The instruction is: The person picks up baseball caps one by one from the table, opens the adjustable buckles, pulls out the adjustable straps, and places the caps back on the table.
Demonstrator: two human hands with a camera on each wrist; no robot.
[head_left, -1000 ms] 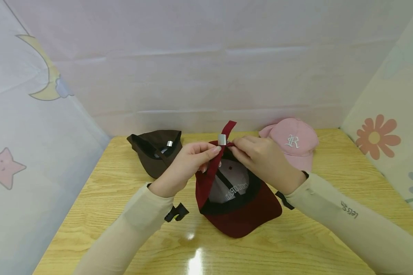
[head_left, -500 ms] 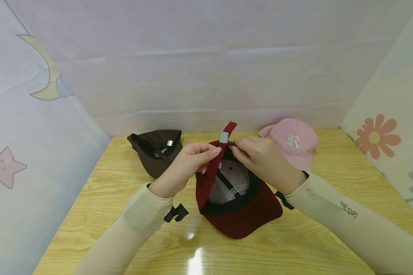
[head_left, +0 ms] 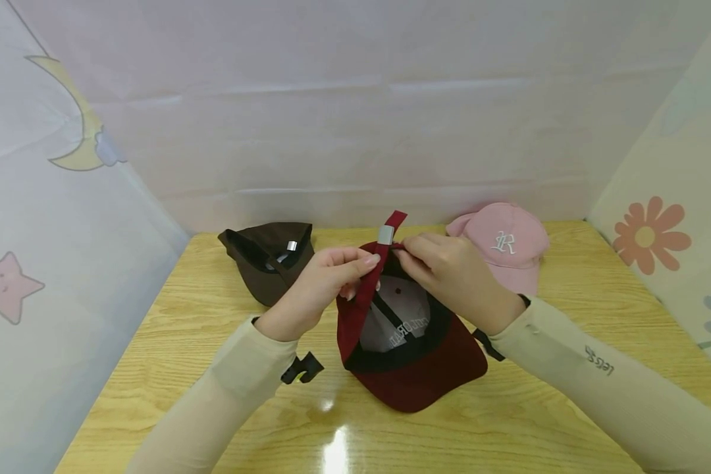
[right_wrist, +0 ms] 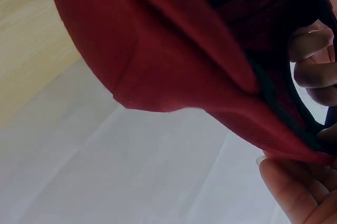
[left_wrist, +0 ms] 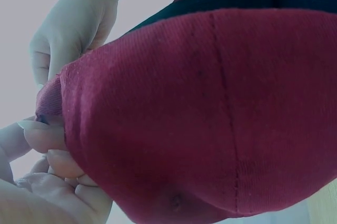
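Observation:
A dark red baseball cap [head_left: 415,382], its brim toward me and its inside facing up, is held between both hands. My left hand [head_left: 314,286] pinches the cap's back strap [head_left: 364,296] between thumb and fingers. A silver buckle [head_left: 386,235] sits on that strap just above the left thumb, with the strap's loose end [head_left: 397,219] sticking up past it. My right hand [head_left: 456,276] pinches the edge of the cap's back opening right beside the buckle. In the left wrist view, the red crown [left_wrist: 158,113] fills most of the picture, with the left fingers [left_wrist: 63,163] at its edge.
A dark brown cap [head_left: 272,289] lies upturned at the back left of the wooden table [head_left: 201,368]. At the back right, a pink cap [head_left: 503,237] with a white embroidered letter rests behind my right hand. Pale patterned cloth walls enclose the table.
The silver buckle has moved slightly up and right along with the strap, and the strap's loose end sits a touch lower. Both hands keep their grip in nearly the same place.

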